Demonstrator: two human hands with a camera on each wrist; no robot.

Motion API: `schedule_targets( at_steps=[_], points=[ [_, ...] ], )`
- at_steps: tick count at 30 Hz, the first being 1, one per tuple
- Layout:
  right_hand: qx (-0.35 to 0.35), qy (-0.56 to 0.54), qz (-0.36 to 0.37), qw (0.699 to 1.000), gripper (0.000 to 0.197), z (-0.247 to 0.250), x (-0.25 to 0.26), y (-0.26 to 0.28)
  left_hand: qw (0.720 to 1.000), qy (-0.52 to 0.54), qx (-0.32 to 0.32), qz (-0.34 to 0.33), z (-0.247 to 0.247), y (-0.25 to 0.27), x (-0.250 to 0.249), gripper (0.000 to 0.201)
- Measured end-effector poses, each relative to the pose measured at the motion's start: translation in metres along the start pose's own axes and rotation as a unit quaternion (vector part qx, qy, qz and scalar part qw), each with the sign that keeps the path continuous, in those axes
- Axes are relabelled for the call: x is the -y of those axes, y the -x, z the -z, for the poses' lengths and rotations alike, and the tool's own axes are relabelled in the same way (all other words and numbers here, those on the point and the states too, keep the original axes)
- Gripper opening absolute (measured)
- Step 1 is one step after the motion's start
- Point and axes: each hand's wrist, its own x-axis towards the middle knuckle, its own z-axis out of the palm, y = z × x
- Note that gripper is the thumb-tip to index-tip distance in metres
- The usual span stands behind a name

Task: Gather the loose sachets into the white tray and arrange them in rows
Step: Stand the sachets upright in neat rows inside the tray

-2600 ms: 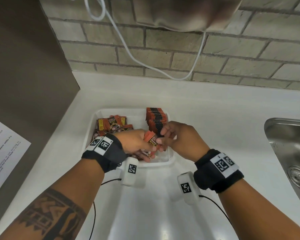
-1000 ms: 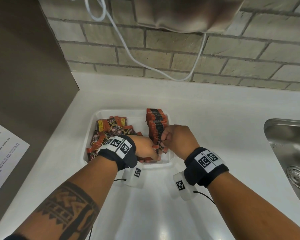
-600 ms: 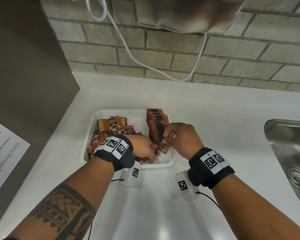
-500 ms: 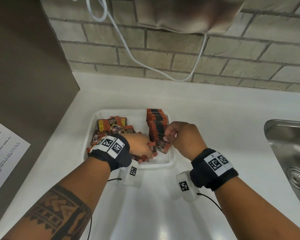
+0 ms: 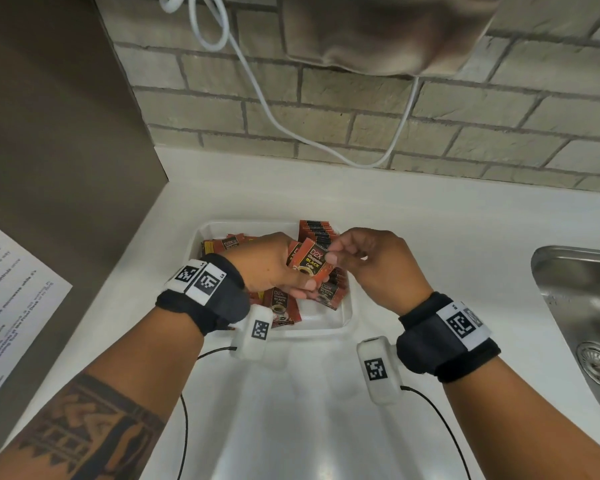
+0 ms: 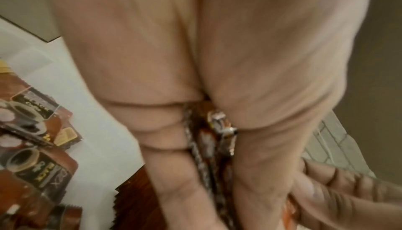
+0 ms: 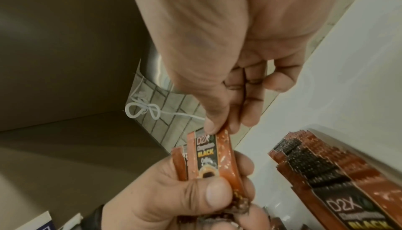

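Right wrist view: a light, floppy, slick-looking sachet (image 7: 208,158) is pinched at its top edge by the right hand (image 7: 228,58) and gripped low by the left hand (image 7: 174,190) (above the white tray (image 5: 343,317)), so edges are probably best grabbed.

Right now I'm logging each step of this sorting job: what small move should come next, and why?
Probably the right hand draws the top coffee sachet out of the left hand, which grips a small bunch, and stands it against the upright row along the white tray's right side. Its fingertips already pinch that sachet's upper edge.
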Motion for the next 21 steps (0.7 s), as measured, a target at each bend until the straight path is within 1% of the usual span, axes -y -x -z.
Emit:
schedule_targets(
  at_steps=[5, 8, 11, 14, 16, 17, 18, 20, 21],
  points=[
    [-0.006, 0.023, 0.0, 1.0, 0.005, -0.004, -0.004, 0.006, 0.996, -0.082, -0.046, -0.008, -0.001, 0.001, 0.01, 0.023],
    [-0.014, 0.021, -0.004, 1.0, 0.008, -0.006, -0.006, 0.008, 0.992, -0.108, -0.059, -0.01, -0.004, 0.001, 0.016, 0.029],
    [-0.011, 0.035, -0.006, 0.999, 0.011, -0.003, -0.007, 0.009, 0.988, -0.139, -0.061, -0.007, -0.002, 0.003, 0.014, 0.026],
    [0.004, 0.082, -0.02, 0.996, 0.011, 0.004, -0.011, 0.007, 0.976, -0.207, -0.066, 0.005, 0.007, 0.009, 0.01, 0.022],
    [0.02, 0.134, -0.031, 0.99, 0.01, 0.003, -0.015, 0.008, 0.962, -0.263, -0.066, 0.027, 0.012, 0.014, 0.008, 0.027],
    [0.025, 0.147, -0.038, 0.988, 0.009, 0.002, -0.016, 0.009, 0.956, -0.283, -0.057, 0.042, 0.012, 0.015, 0.008, 0.028],
    [0.031, 0.153, -0.044, 0.987, 0.008, 0.0, -0.018, 0.01, 0.951, -0.301, -0.036, 0.061, 0.012, 0.015, 0.008, 0.027],
    [0.044, 0.17, -0.048, 0.983, 0.009, -0.004, -0.021, 0.012, 0.943, -0.319, 0.024, 0.093, 0.006, 0.014, 0.008, 0.04],
    [0.051, 0.181, -0.047, 0.981, 0.01, -0.007, -0.022, 0.012, 0.941, -0.319, 0.053, 0.102, 0.0, 0.012, 0.006, 0.043]
  ],
)
